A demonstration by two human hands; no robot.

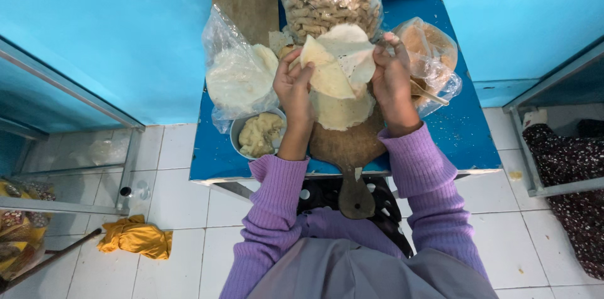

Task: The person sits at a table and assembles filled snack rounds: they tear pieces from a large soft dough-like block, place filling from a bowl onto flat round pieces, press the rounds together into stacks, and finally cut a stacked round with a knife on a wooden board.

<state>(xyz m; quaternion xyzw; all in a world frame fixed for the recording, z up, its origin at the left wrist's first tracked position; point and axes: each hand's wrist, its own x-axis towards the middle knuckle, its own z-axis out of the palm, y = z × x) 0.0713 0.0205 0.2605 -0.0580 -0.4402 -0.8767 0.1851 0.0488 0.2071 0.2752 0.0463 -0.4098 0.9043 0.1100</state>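
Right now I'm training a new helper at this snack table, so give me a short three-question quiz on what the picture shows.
1. True or false: both hands hold the thin wrapper sheet above the wooden board.
2. What sits in the metal bowl beside the left hand? A) pale filling B) water C) coins
3. Fill in: the yellow cloth lies on the ____.

Key: 1 true; the right hand grips its far edge. 2 A. 3 floor.
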